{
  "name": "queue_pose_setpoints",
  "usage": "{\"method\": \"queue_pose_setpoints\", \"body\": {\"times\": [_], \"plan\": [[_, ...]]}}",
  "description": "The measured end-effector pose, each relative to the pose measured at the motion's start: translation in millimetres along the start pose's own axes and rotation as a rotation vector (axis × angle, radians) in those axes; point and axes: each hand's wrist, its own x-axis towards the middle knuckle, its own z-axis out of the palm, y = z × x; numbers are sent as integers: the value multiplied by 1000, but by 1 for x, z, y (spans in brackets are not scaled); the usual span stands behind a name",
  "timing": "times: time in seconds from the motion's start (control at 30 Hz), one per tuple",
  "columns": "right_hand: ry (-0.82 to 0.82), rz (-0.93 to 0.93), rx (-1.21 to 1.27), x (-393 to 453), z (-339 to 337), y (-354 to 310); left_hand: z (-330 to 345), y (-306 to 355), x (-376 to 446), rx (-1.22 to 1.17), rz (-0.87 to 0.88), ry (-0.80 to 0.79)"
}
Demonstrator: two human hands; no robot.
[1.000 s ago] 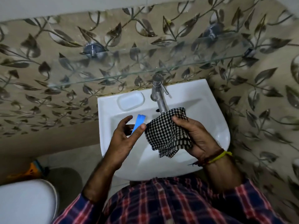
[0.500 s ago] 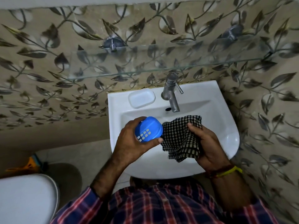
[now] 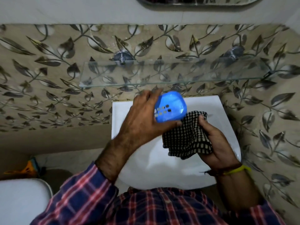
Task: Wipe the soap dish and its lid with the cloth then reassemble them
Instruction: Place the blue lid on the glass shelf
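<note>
My left hand (image 3: 142, 117) grips a blue plastic soap dish (image 3: 170, 108) with several small drain holes, held tilted above the back of the white sink (image 3: 224, 120). Its holed face points toward me. My right hand (image 3: 215, 143) holds a bunched black-and-white checked cloth (image 3: 186, 137) just below and to the right of the dish, its upper edge touching the dish's lower corner. My left hand and the dish hide the tap and the white piece that lay on the sink's back ledge.
A glass shelf (image 3: 162, 75) on metal brackets juts from the leaf-patterned wall just above the hands. A mirror's lower edge (image 3: 194, 2) shows at the top. A white toilet (image 3: 21, 200) and an orange object (image 3: 27, 168) sit at the lower left.
My left hand has turned the blue dish from edge-on to its holed face and lifted it up toward the shelf. The view has tilted upward. The cloth stays in my right hand.
</note>
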Motion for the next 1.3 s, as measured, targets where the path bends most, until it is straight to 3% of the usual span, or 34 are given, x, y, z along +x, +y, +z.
{"method": "queue_pose_setpoints", "body": {"times": [0.23, 0.5, 0.77, 0.87, 1.0, 1.1, 1.23, 1.3], "plan": [[-168, 16, 100, 5, -9, -35, -11, 32, 70, 136, 121, 131], [-110, 40, 147, 9, -41, -53, -2, 37, 135, 235, 95, 45], [-143, 133, 175, 18, -46, -62, 10, 26, 145, 294, 85, 34], [-141, 143, 173, 21, -47, -65, 13, 30, 133, 281, 122, 198], [-147, 142, 173, 23, -44, -68, 43, 30, 81, 67, 245, 528], [-154, 137, 143, 25, -46, -64, 78, 29, 31, -341, 31, 394], [-176, 110, 84, 29, -47, -55, 98, 39, 2, -548, -35, 282], [-192, 75, 40, 31, -48, -51, 96, 36, 3, -742, -227, 205]]}}
